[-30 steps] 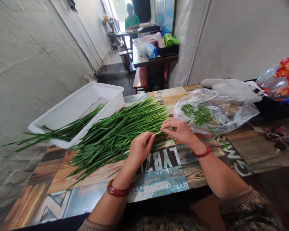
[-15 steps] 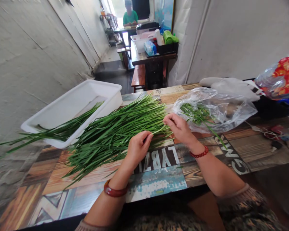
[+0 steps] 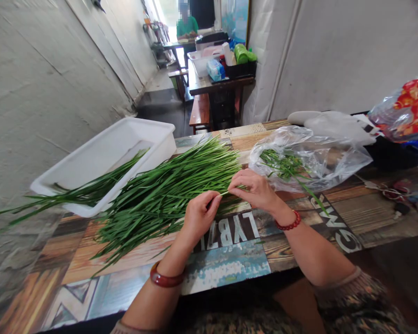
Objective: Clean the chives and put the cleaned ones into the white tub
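Stalk [image 3: 224,193] pinched in both hands' fingers [image 3: 244,180]

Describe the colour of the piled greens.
The piled greens are deep green, paler toward their right end; best seen in the head view.

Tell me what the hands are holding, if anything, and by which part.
The left hand pinches a thin stalk by its pale part; the right hand meets it just to the right, though whether it grips is unclear.
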Tool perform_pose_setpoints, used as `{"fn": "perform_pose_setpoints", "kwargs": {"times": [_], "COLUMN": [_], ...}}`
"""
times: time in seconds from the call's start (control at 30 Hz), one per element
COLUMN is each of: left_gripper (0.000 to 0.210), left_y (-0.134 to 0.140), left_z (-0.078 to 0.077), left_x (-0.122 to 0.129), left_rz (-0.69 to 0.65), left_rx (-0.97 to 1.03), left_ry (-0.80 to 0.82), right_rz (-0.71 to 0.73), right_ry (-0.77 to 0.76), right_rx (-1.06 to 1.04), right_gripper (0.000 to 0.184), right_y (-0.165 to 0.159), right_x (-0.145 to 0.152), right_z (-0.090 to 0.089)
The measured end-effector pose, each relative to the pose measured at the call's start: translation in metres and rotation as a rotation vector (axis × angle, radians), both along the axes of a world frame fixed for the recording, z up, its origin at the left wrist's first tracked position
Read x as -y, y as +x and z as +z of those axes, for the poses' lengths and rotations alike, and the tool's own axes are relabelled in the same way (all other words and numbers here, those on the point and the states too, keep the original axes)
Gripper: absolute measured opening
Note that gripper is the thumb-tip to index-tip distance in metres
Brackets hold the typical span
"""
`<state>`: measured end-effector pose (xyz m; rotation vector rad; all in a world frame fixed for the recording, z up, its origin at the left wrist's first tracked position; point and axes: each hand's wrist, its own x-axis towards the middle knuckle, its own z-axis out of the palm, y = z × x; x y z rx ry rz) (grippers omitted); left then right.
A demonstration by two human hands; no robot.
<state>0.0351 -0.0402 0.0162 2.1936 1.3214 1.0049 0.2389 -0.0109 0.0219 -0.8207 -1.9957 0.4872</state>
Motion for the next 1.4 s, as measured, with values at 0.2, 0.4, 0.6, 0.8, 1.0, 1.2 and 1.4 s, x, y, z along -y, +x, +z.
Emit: {"fn": "perform_pose_setpoints", "kwargs": {"times": [0.2, 0.4, 0.6, 0.8, 1.0, 1.2, 1.4], "left_gripper": [0.022, 0.023, 0.023, 0.024, 0.020, 0.014, 0.023], "left_y": [0.000, 0.001, 0.002, 0.000, -0.004, -0.010, -0.013], "left_z": [0.001, 0.003, 0.003, 0.002, 0.004, 0.006, 0.009], "left_x": [0.000, 0.001, 0.001, 0.000, -0.001, -0.002, -0.003], "left_rz": [0.005, -0.010, 0.010, 0.029, 0.093, 0.183, 0.237], "left_rx": [0.020, 0.039, 0.051, 0.090, 0.123, 0.173, 0.142], "left_ry": [-0.025, -0.013, -0.058, -0.070, -0.065, -0.077, -0.010], "right_rz": [-0.101, -0.003, -0.073, -0.258, -0.703, -0.843, -0.612], "right_ry": [-0.029, 0.021, -0.139, -0.271, 0.039, 0.167, 0.078], "right_rx": [-0.075, 0.051, -0.152, -0.473, -0.197, 0.162, 0.312], "right_gripper": [0.014, 0.010, 0.017, 0.022, 0.016, 0.015, 0.023], "right_y": [0.003, 0.002, -0.011, 0.007, 0.059, 0.072, 0.048], "right_x": [-0.001, -0.001, 0.004, -0.007, -0.019, -0.019, -0.014], "right_z": [0.000, 0.001, -0.004, -0.010, 0.000, -0.002, -0.004]}}
